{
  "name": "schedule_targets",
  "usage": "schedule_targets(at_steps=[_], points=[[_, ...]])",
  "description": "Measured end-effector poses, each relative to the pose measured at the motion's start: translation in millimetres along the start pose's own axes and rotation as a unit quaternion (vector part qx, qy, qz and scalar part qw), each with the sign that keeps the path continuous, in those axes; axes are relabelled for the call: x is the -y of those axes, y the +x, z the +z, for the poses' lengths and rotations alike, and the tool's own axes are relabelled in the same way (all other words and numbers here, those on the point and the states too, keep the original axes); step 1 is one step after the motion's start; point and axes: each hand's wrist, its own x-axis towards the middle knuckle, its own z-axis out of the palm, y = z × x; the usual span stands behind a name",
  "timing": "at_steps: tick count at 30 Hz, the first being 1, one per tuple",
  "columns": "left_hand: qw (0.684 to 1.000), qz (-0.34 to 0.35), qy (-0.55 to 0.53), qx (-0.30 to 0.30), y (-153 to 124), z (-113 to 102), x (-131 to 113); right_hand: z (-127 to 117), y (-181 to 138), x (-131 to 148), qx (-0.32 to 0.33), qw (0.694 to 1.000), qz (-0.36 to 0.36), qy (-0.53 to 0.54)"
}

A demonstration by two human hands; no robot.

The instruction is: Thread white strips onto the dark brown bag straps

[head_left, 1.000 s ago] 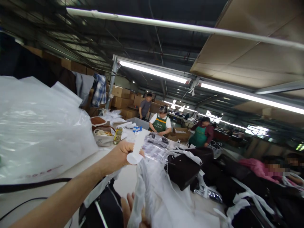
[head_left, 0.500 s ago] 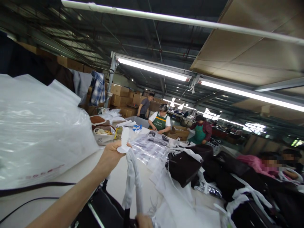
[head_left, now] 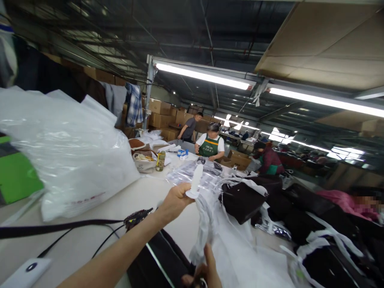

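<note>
- Left hand (head_left: 177, 199), reaching out from a bare forearm, is closed in a pinch on the top end of a white non-woven fabric dust bag (head_left: 207, 224), whose tip pokes upward above the fingers.
- Right hand (head_left: 207, 272), at the bottom edge of view, is closed around the same bag lower down, so the cloth hangs as a twisted strip between the two hands.
- White bag is held above the pale worktable (head_left: 99, 216); it looks light, soft and limp, likely to slump wherever it is not held, so gripping an edge or corner suits it best.
- Just beneath lies a dark, smooth handbag with a pale stripe (head_left: 162, 260).
- To the right, dark brown handbags tied with white ribbons (head_left: 240, 198) lie in a row.
- Crinkly clear plastic sheets (head_left: 186, 174) lie beyond the left hand.
- Large, glossy, puffed white plastic sack (head_left: 69, 152) sits at left, with a black strap (head_left: 60, 227) lying below it.
- Workers in green aprons (head_left: 210, 146) stand further along the table.
</note>
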Motion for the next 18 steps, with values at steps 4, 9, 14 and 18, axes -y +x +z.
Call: schedule_targets(at_steps=[4, 9, 14, 18], points=[[0.998, -0.001, 0.031, 0.054, -9, -5, 3, 17, -2, 2, 0.062, 0.988, 0.081, 0.119], [0.991, -0.02, 0.091, 0.1, -13, -34, 1, 8, 4, 8, -0.107, 0.98, -0.032, -0.162], [0.923, -0.136, 0.323, 0.159, -42, -87, 21, 2, 1, 7, -0.148, 0.95, -0.088, -0.26], [0.875, -0.203, 0.425, 0.115, -87, -130, 49, 0, -4, 3, -0.133, 0.944, -0.088, -0.289]])
